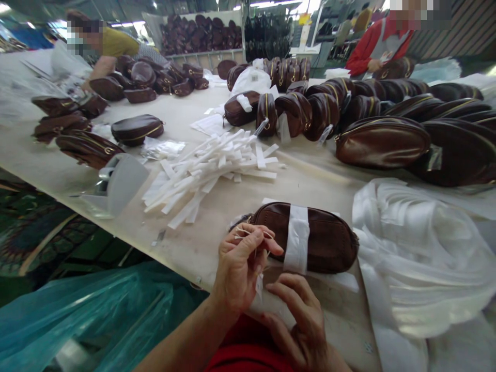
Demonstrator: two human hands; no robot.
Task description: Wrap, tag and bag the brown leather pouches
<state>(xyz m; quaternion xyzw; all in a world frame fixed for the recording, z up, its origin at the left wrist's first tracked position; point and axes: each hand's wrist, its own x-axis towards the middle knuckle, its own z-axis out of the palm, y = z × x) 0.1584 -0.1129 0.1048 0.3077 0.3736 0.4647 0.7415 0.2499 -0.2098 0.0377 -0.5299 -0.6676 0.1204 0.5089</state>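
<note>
My left hand (242,263) is raised at the near side of the table, its fingertips closed on thin whitish strings (244,233). From below the fingers hangs a small pale, translucent strip (259,288); whether it is tied to the strings I cannot tell. My right hand (298,315) is lower and to the right, with bent fingers apart and nothing visible in them. Just beyond both hands lies a dark brown leather pouch (329,240) on its side. A white wrap band (297,237) runs around its middle. The left hand covers the pouch's left end.
White strips (217,168) lie heaped beyond the left hand. Brown bags (383,142) crowd the right side, with others (137,129) at left. White foam sheeting (422,258) is at right, teal plastic (116,320) below the table edge. Two people (116,44) (382,44) stand across the table.
</note>
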